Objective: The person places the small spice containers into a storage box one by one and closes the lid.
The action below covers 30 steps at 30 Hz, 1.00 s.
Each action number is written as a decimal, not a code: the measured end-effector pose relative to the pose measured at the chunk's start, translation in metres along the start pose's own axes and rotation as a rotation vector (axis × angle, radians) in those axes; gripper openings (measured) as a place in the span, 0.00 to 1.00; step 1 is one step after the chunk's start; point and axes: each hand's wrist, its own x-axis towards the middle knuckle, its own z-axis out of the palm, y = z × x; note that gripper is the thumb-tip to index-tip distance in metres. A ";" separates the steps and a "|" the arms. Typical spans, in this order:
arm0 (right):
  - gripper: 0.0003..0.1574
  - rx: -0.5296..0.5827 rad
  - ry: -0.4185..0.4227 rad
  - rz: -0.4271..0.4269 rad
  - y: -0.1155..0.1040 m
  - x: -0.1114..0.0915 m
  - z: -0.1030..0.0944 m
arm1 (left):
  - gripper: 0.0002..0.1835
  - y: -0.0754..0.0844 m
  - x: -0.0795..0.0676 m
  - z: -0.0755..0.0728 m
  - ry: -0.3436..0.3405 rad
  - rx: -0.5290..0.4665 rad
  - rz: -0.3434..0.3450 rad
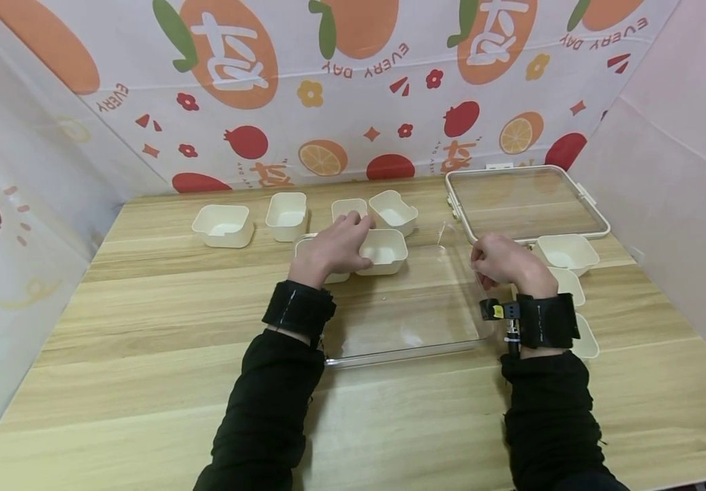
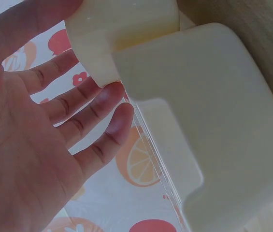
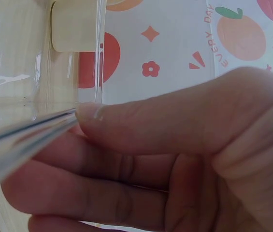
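A clear plastic box (image 1: 414, 300) lies on the wooden table, cream bins at its far left corner. With thumb and fingers my left hand (image 1: 337, 247) holds a small cream bin (image 1: 384, 252) by its left side, over the box. Beneath that hand sits another cream bin (image 1: 337, 277), largely covered in the head view; its notched wall (image 2: 213, 111) fills much of the left wrist view. On the right, my right hand (image 1: 506, 262) pinches the box's rim between thumb and curled fingers. The thumb (image 3: 141, 123) presses on the clear edge in the right wrist view.
Several cream bins stand behind the box, among them a square bin (image 1: 287, 217) and a wide bin (image 1: 223, 226). More, including a front bin (image 1: 585, 337), line the right side, partly behind my forearm. A clear lid (image 1: 527, 201) with a white frame lies at the back right.
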 end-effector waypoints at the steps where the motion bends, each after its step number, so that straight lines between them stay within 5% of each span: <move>1: 0.08 -0.003 0.000 -0.002 0.000 0.000 0.000 | 0.29 0.000 0.000 0.000 -0.002 0.003 -0.003; 14: 0.08 0.003 -0.004 0.005 -0.002 0.001 -0.001 | 0.29 0.002 -0.003 -0.001 0.003 0.111 -0.070; 23: 0.09 0.041 -0.031 0.005 -0.001 -0.002 -0.002 | 0.16 0.008 -0.004 -0.003 -0.004 0.199 -0.049; 30: 0.09 0.047 -0.029 0.003 0.000 -0.001 0.000 | 0.16 0.009 -0.004 -0.002 0.010 0.216 -0.056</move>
